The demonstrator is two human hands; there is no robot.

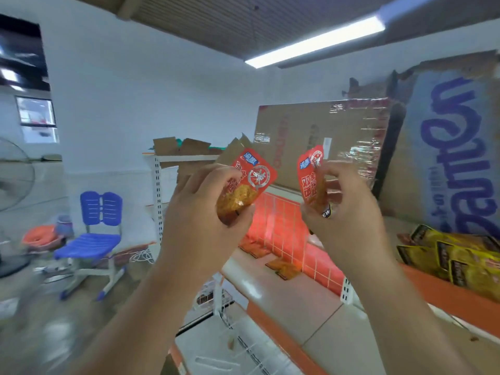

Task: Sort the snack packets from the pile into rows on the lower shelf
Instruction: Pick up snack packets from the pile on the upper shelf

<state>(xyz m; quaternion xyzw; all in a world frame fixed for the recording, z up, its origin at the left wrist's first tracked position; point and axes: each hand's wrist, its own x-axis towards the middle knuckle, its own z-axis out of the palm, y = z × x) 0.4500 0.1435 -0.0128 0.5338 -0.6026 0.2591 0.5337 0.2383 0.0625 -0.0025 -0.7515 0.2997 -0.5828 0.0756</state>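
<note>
My left hand [201, 209] is raised in front of me and grips a red snack packet [250, 180] by its lower end, its printed face toward me. My right hand [343, 209] pinches a second red snack packet [311, 171], held upright and turned nearly edge-on. Both packets hang in the air above the shelf [270, 290]. A few orange packets [284, 269] lie flat on that shelf near the red tiled back panel [284, 234]. A pile of yellow packets [465, 261] lies on the shelf to the right.
Large cardboard boxes [319, 136] and a blue-lettered carton [454, 158] stand on the upper right. A white rack [159, 190] with open boxes is behind. A blue chair [94, 228] and a fan [13, 182] are on the left floor.
</note>
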